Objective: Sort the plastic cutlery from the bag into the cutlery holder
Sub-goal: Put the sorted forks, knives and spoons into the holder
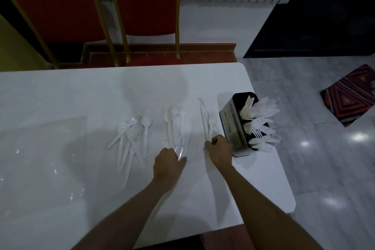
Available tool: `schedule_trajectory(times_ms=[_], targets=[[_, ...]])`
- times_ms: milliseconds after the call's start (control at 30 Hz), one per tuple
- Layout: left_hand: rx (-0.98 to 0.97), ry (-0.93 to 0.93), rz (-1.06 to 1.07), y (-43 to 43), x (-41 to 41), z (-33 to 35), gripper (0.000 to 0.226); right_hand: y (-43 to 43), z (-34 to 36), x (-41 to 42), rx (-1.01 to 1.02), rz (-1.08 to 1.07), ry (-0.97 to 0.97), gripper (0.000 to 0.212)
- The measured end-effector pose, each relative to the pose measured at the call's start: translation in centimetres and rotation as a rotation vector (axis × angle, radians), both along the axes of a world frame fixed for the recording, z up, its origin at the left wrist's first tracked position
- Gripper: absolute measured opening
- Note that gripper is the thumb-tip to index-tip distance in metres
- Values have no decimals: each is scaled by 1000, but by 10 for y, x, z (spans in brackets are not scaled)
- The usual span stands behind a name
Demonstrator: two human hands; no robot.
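Note:
White plastic cutlery lies in three groups on the white table [81,91]: a mixed pile of forks and spoons [132,138] on the left, a bunch of spoons [175,126] in the middle, and a knife with forks [206,122] on the right. My left hand [168,163] grips the handle ends of the middle spoons. My right hand [220,149] pinches the handle ends of the knife and forks. A black cutlery holder [233,128] stands just right of my right hand, with white knives, forks and spoons sticking out of its compartments.
A clear plastic bag [42,160] lies flat on the table's left part. Two red chairs with gold frames [146,6] stand behind the table. The holder sits near the table's right edge, beyond which is tiled floor with a striped mat [349,95].

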State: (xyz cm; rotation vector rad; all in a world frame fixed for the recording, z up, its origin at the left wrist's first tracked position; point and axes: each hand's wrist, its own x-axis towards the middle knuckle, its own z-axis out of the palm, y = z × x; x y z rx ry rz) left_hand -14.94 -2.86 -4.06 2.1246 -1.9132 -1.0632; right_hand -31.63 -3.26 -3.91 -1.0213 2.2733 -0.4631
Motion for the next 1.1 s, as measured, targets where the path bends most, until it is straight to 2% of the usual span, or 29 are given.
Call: schedule_trajectory(times_ms=[133,267,400,533,600,667,767,867,1100], targets=[[10,2,-74,-1,-5,-1,25,7,-3,-2,-31,16,-12,16],[53,3,-97,2,1,0,41,10,-2,1,-72,13,-22,14],[48,-48,-162,4,12,3,20,7,2,4,-120,-12,4,12],[23,-47,-143,1,33,3,21,5,4,9,-137,37,-24,11],[2,-10,-144,-2,43,3,20,5,3,14,-123,85,-63,13],[-33,87,-132,-5,46,5,29,5,2,19,-114,113,-90,15],[-65,172,-168,-8,41,5,30,2,-3,20,-178,8,-94,20],[-80,152,-213,-13,33,1,7,-3,-2,14,-223,-57,-48,25],[-36,-6,-231,-14,27,-12,12,-18,-3,11,-139,47,75,24]])
